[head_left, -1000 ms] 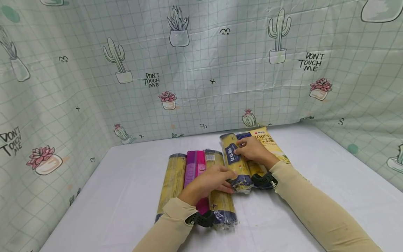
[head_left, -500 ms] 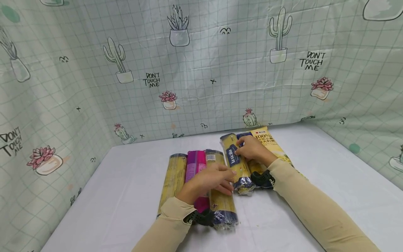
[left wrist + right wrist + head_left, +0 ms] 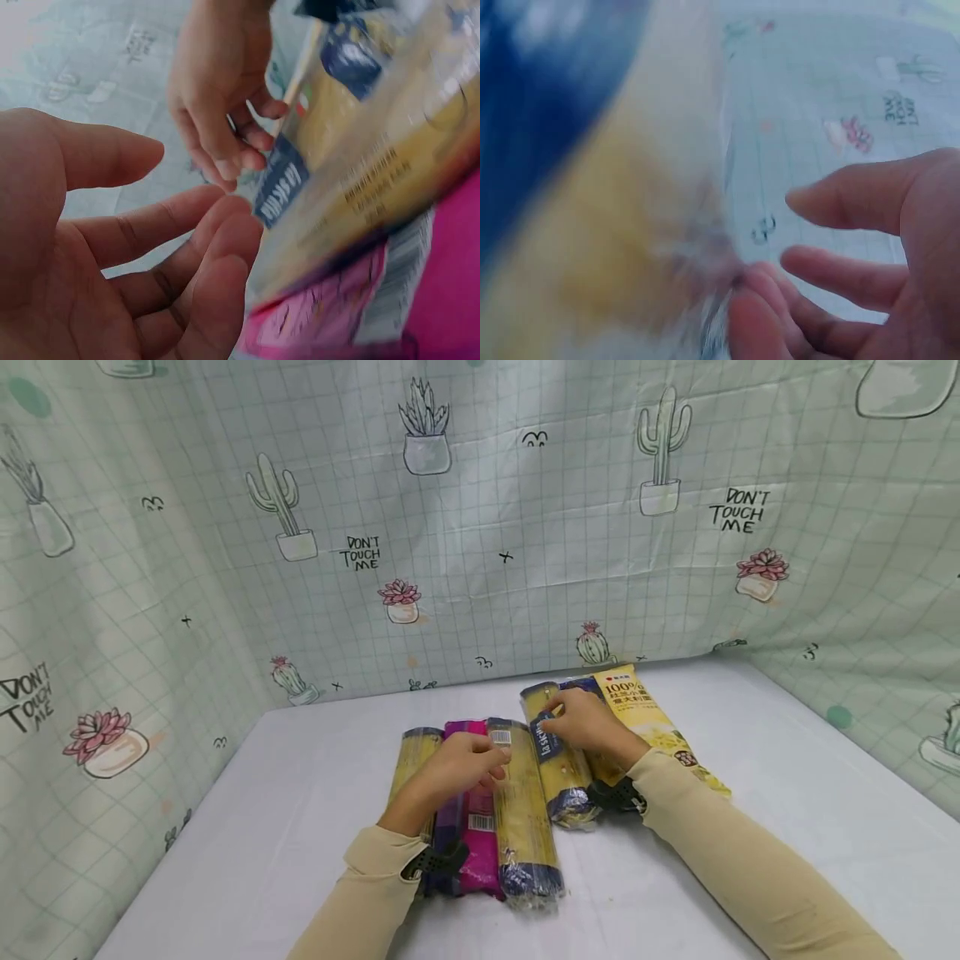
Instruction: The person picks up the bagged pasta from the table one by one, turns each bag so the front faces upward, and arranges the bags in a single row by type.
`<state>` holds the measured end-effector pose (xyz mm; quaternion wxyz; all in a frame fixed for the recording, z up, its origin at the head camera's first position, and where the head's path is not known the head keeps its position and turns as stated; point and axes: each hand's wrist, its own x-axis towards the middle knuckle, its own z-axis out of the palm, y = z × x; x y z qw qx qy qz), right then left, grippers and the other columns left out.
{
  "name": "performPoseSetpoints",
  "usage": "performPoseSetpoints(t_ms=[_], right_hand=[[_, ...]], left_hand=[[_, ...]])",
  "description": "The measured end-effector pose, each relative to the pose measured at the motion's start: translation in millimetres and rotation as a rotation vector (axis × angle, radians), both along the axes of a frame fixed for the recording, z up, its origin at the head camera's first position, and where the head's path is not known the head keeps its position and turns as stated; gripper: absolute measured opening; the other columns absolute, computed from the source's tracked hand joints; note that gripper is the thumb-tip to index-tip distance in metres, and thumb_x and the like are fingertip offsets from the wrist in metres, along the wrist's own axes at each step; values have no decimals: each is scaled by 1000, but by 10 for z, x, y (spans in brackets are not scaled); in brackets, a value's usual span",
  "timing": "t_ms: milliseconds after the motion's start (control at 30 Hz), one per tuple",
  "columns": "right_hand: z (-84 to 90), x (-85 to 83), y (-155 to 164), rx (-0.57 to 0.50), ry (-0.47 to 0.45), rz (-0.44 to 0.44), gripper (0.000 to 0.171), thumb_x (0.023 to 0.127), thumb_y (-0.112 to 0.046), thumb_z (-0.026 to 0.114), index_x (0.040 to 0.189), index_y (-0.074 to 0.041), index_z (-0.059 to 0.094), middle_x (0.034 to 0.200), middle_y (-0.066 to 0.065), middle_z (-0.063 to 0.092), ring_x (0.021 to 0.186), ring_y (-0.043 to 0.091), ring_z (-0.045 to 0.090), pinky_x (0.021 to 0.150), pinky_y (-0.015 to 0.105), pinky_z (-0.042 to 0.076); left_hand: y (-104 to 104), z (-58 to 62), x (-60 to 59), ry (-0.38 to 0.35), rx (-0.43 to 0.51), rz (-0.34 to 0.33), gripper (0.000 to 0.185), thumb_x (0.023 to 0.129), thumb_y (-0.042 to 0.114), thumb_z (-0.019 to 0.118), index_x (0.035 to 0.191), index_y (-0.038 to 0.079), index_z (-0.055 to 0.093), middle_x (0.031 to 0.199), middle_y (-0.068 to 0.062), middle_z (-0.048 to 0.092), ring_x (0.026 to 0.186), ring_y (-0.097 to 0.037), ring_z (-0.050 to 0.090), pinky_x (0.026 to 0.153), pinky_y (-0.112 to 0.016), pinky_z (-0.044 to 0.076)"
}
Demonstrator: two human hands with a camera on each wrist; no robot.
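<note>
Centre of the head view: long spaghetti packets are lying side by side on a white table (image 3: 787,760). The right hand (image 3: 588,727) is resting, fingers curled, over the blue-labelled spaghetti packet (image 3: 558,768) near its far end. The left hand (image 3: 457,766) is hovering with relaxed fingers over the pink packet (image 3: 476,852) — gripping nothing. The packet is probably stiff, brittle and slick in its film, so holding mid-length seems safest.

Two bare hands with long beige sleeves.
The left hand (image 3: 457,768) and right hand (image 3: 588,727) are bare; snug beige sleeves (image 3: 738,852) cover both forearms, and a black perforated strap (image 3: 435,862) circles each wrist at the cuff.
</note>
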<state>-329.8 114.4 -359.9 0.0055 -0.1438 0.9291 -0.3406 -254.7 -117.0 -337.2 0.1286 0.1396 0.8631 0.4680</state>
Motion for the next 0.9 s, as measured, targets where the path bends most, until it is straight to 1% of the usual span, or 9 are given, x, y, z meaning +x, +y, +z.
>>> performPoseSetpoints(t_ms=[67, 167, 233, 400, 500, 567, 667, 800, 900], right_hand=[[0, 9, -55, -50, -74, 70, 36, 96, -22, 67, 125, 0, 66, 99, 14, 69, 66, 22, 65, 61, 36, 55], [-11, 13, -132, -97, -180, 125, 39, 98, -21, 66, 129, 1, 63, 91, 13, 67, 52, 22, 62, 55, 35, 56], [3, 16, -182, -100, -214, 150, 40, 98, -21, 65, 131, 3, 61, 90, 14, 66, 56, 23, 65, 55, 35, 57], [54, 23, -354, -60, -259, 165, 43, 99, -22, 64, 133, 4, 58, 94, 14, 66, 75, 24, 68, 59, 35, 59], [64, 55, -485, 4, -253, 147, 34, 97, -25, 66, 119, 2, 65, 84, 9, 63, 69, 21, 66, 56, 33, 57], [64, 86, -569, 50, -244, 124, 29, 96, -28, 69, 101, 0, 67, 74, 6, 58, 60, 21, 65, 51, 31, 54], [56, 148, -662, 156, -197, 106, 34, 96, -33, 68, 81, -3, 63, 65, 5, 54, 49, 20, 60, 45, 29, 49], [38, 237, -703, 252, -127, 92, 38, 97, -37, 65, 75, -6, 63, 64, 6, 59, 50, 19, 55, 44, 30, 46], [20, 274, -708, 264, -98, 85, 43, 96, -43, 65, 69, -9, 61, 60, 3, 55, 49, 17, 52, 44, 30, 44]], left_hand=[[-57, -25, 5, 33, -72, 14, 32, 102, 29, 59, 107, 1, 73, 82, -4, 65, 71, -19, 61, 66, -36, 52], [-136, -62, 14, 89, -164, 14, 31, 102, 28, 58, 93, 3, 73, 65, 2, 50, 56, -14, 44, 53, -29, 37], [-174, -85, 16, 119, -206, 6, 34, 102, 28, 59, 78, 5, 69, 57, 4, 38, 50, -12, 32, 49, -28, 30], [-233, -136, 23, 179, -281, 1, 50, 100, 26, 61, 54, 15, 44, 51, 8, 29, 47, -8, 22, 45, -25, 20], [-252, -162, 35, 178, -312, -13, 52, 98, 24, 63, 51, 17, 41, 50, 9, 28, 46, -7, 20, 44, -24, 17], [-255, -182, 38, 167, -322, -29, 51, 97, 23, 63, 50, 17, 43, 49, 9, 28, 46, -7, 20, 44, -24, 17], [-245, -210, 27, 172, -323, -61, 49, 95, 24, 64, 51, 17, 46, 49, 10, 28, 46, -6, 21, 44, -24, 18], [-211, -213, 1, 193, -319, -118, 49, 95, 25, 64, 51, 18, 44, 50, 11, 28, 47, -6, 22, 45, -24, 19], [-197, -199, -11, 192, -320, -154, 48, 95, 26, 65, 53, 18, 43, 52, 11, 28, 48, -7, 22, 46, -24, 19]])
